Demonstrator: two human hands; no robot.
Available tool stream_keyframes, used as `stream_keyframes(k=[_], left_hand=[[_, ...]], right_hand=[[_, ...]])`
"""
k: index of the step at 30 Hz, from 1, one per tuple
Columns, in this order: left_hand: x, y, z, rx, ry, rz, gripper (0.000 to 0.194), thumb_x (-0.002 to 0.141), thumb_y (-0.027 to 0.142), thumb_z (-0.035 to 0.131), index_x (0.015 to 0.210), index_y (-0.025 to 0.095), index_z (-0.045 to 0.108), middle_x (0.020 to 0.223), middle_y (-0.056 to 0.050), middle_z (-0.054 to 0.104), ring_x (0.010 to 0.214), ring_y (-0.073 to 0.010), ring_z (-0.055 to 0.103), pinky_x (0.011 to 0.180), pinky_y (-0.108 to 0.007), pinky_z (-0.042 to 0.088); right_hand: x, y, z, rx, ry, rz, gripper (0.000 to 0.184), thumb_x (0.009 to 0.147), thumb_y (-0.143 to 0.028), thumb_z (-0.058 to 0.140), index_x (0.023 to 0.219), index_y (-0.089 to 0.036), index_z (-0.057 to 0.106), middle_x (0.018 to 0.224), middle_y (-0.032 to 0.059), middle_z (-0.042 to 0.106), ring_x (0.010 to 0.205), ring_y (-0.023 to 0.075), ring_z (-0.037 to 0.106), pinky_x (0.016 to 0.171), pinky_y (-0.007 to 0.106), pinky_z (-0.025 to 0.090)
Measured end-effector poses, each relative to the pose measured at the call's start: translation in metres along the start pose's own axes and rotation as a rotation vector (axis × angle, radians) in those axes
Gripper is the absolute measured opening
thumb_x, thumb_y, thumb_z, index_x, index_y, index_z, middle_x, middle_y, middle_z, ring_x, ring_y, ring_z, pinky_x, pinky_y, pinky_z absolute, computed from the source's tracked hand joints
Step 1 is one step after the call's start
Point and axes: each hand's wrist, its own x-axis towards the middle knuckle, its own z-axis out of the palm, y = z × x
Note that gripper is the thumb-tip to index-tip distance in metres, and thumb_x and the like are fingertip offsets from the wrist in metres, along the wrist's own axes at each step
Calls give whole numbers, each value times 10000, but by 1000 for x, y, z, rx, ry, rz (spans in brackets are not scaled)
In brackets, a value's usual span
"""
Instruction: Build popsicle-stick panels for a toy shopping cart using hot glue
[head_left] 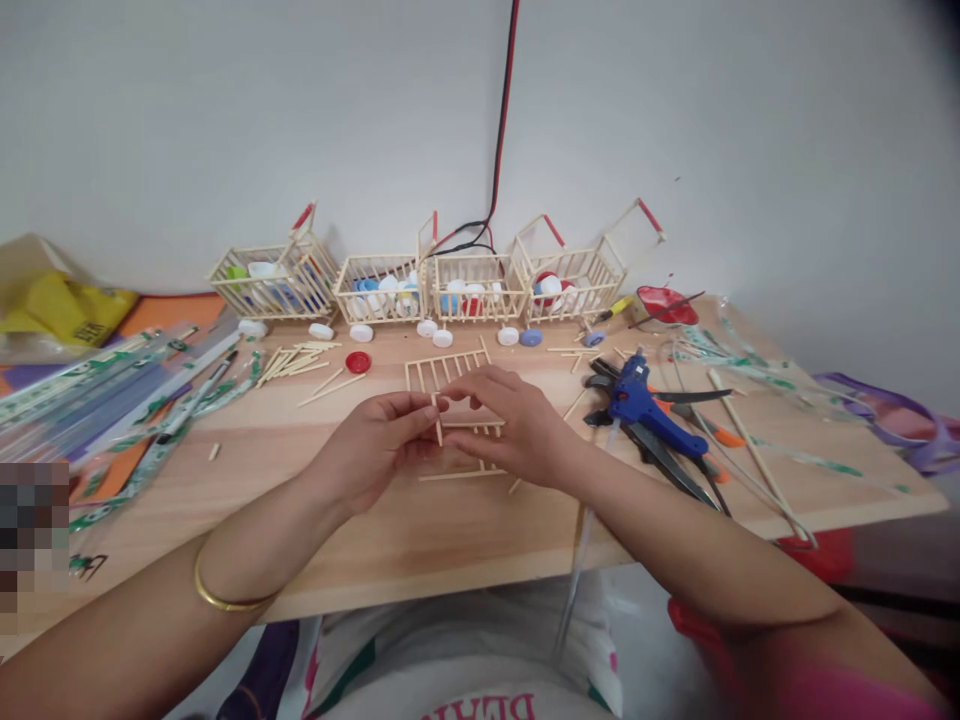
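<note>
My left hand [382, 435] pinches a short thin wooden stick [439, 428] between thumb and fingers, just above the table. Close beside it, my right hand [514, 425] is curved, its thumb and fingers apart on either side of the stick; whether they touch it I cannot tell. Behind my fingers lies a ladder-like wooden stick frame [450, 368], partly covered by them. A second stick frame [465, 474] lies under my hands, mostly hidden by the right one.
Small stick carts [274, 285] on bottle-cap wheels line the wall. Loose sticks [292, 362] and a red cap [358, 363] lie left of centre. A blue glue gun [652, 405] rests on pliers at right. Plastic strips [135, 385] cover the table's left side.
</note>
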Motion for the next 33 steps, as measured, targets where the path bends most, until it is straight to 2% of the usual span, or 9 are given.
stream_keyframes(k=[5,9,13,18,21,24,26,29,33], left_hand=[[2,-4,0,70,-8,24,273,645,307,758,838,134,671,728,-21,630,635,-102,562,607,-226,453],[3,-2,-3,148,27,48,276,623,324,763,790,144,637,686,-8,626,595,-98,557,576,-221,442],[1,3,-4,321,72,86,272,633,323,738,815,158,624,674,-2,643,564,-100,559,516,-202,401],[-1,4,-6,512,-25,113,215,669,339,682,763,148,656,712,-32,677,654,-151,603,608,-259,452],[-1,6,-10,610,-59,131,213,724,354,622,755,151,679,708,-39,679,676,-167,606,646,-282,459],[-1,10,-18,870,14,293,266,755,337,592,940,171,685,865,-53,691,787,-195,608,728,-317,465],[-1,12,-24,1065,27,427,418,729,319,627,1127,194,614,1041,-65,662,908,-217,592,815,-349,457],[-1,9,-28,1306,-98,496,646,652,300,702,1259,197,506,1211,-95,590,1086,-265,526,931,-405,411],[-1,-2,-26,1459,-166,507,692,661,292,704,1297,180,454,1246,-111,571,1146,-290,485,979,-440,371]], right_hand=[[-1,3,4,40,-53,-26,305,794,-328,661,1049,-178,584,965,79,634,893,183,572,774,315,461],[-4,4,9,30,-18,-96,178,832,-311,618,969,-196,619,921,58,656,862,159,593,770,291,458],[-8,-2,12,-3,-84,-50,119,871,-240,540,918,-207,644,864,44,678,794,136,613,725,257,457],[-12,-8,11,50,-211,15,130,847,-198,539,915,-212,650,792,16,673,711,119,600,652,226,443],[-13,-7,11,66,-261,28,185,858,-149,489,941,-208,643,827,23,684,745,127,608,680,238,439],[-14,-5,10,70,-259,61,182,872,-156,476,941,-193,641,837,30,688,777,134,613,712,246,435],[-14,-4,9,69,-240,102,165,877,-174,486,932,-183,641,828,30,687,778,135,611,714,245,429],[-13,-3,10,55,-233,168,152,868,-157,491,894,-173,640,780,24,674,724,127,592,685,239,409],[-12,-5,19,-19,-291,184,134,837,-124,497,849,-171,622,738,16,642,671,124,547,650,242,363]])
